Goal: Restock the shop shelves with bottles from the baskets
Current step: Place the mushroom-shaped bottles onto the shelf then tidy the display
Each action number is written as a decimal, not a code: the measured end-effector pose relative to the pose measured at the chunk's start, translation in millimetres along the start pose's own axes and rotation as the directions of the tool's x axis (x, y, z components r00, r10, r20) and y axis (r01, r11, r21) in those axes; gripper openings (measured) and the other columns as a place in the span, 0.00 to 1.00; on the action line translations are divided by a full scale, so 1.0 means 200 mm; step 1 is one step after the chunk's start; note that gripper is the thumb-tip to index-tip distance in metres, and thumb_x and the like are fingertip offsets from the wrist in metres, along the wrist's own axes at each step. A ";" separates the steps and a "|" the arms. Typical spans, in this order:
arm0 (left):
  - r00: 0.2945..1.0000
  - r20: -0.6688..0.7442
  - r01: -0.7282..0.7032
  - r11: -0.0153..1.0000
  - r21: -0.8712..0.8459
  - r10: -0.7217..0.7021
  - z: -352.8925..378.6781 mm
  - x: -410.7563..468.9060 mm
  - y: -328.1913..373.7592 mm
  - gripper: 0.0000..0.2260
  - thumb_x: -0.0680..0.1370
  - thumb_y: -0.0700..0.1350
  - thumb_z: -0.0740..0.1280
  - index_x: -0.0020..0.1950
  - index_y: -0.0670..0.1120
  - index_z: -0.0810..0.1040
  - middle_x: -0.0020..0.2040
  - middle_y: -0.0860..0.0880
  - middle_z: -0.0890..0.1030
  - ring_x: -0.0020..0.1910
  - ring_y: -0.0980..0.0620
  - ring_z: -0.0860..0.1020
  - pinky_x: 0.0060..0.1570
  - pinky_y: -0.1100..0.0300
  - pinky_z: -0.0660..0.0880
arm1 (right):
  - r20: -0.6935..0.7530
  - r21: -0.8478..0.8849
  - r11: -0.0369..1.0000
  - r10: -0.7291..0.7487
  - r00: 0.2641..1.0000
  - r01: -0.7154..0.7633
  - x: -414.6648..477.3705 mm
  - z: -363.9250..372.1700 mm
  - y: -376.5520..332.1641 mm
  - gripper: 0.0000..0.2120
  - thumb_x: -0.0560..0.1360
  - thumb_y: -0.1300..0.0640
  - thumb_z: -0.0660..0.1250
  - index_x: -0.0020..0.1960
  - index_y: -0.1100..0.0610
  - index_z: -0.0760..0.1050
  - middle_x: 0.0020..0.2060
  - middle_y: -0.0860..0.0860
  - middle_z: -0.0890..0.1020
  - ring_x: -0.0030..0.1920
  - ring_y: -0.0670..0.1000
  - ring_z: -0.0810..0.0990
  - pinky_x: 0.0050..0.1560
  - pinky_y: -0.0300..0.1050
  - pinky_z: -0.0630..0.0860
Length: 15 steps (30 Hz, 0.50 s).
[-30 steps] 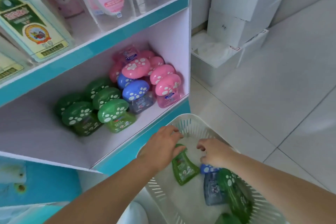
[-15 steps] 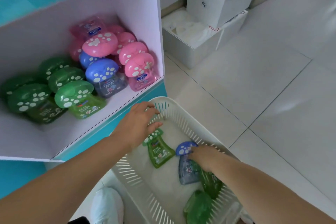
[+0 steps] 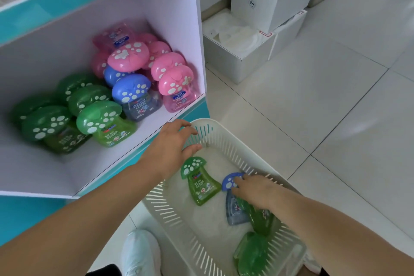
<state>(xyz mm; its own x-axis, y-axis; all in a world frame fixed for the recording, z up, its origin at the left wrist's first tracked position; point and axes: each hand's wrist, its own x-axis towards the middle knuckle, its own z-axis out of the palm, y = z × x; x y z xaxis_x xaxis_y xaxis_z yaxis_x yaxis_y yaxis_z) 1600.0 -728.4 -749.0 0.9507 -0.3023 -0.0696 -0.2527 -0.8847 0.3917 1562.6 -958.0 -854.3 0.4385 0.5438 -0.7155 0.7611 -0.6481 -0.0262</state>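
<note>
A white slotted basket (image 3: 235,154) stands on the floor below the bottom shelf (image 3: 94,163). Inside lie a green mushroom-cap bottle (image 3: 201,184), a blue-capped bottle (image 3: 235,213) and two more green bottles (image 3: 251,253) near the front. My left hand (image 3: 174,148) hovers open over the basket's far corner, just above the green bottle's cap, without holding it. My right hand (image 3: 253,188) lies on the blue-capped bottle with its fingers curled at the neck under the cap. On the shelf stand green bottles (image 3: 98,116), blue bottles (image 3: 130,88) and pink bottles (image 3: 175,78).
White cardboard boxes (image 3: 253,51) are stacked against the wall right of the shelf unit. My white shoe (image 3: 141,251) is beside the basket's left wall. Pale floor tiles (image 3: 336,119) stretch to the right.
The view has tilted down, so the upper shelf left the frame. My right hand moved from above the blue cap down onto the blue-capped bottle. My left hand stays above the green bottle.
</note>
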 end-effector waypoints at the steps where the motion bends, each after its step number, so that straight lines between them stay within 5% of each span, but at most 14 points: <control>1: 1.000 0.001 -0.001 1.000 -0.005 0.001 0.00 0.00 0.00 0.18 0.74 0.51 0.68 0.62 0.45 0.77 0.62 0.46 0.73 0.61 0.44 0.70 0.61 0.56 0.65 | -0.030 0.022 1.000 -0.005 1.000 0.006 -0.02 -0.06 0.00 0.32 0.71 0.68 0.67 0.72 0.57 0.62 0.69 0.59 0.62 0.64 0.62 0.69 0.56 0.56 0.74; 5: 0.998 0.059 0.019 1.000 -0.004 -0.019 -0.02 -0.02 0.01 0.20 0.74 0.53 0.67 0.63 0.47 0.75 0.63 0.47 0.72 0.62 0.46 0.69 0.63 0.56 0.64 | -0.151 0.145 0.989 0.012 0.988 0.010 -0.09 -0.26 0.03 0.33 0.65 0.61 0.75 0.67 0.53 0.66 0.61 0.56 0.66 0.56 0.57 0.71 0.51 0.52 0.74; 11: 0.938 0.337 0.126 0.987 -0.102 -0.085 -0.12 -0.04 0.04 0.29 0.72 0.58 0.69 0.70 0.50 0.67 0.63 0.50 0.73 0.61 0.52 0.72 0.63 0.60 0.66 | -0.356 0.346 0.937 0.092 0.930 0.039 -0.15 -0.63 0.06 0.36 0.61 0.56 0.76 0.67 0.54 0.67 0.55 0.53 0.70 0.51 0.54 0.74 0.47 0.44 0.73; 15: 0.939 0.328 0.196 0.946 -0.257 -0.105 -0.24 -0.07 0.07 0.36 0.69 0.55 0.73 0.72 0.51 0.62 0.57 0.54 0.73 0.55 0.56 0.73 0.58 0.64 0.68 | -0.488 0.400 0.910 0.109 0.866 0.111 -0.16 -0.84 0.06 0.33 0.59 0.54 0.77 0.61 0.56 0.70 0.51 0.52 0.73 0.49 0.53 0.75 0.46 0.47 0.76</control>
<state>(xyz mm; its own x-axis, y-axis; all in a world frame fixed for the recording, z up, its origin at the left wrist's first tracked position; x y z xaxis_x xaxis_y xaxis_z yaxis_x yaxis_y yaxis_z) 1591.1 -719.7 -698.6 0.8598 -0.3074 -0.4078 -0.0065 -0.8051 0.5932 1637.3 -893.4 -714.6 0.6961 0.6604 -0.2816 0.5498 -0.7426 -0.3823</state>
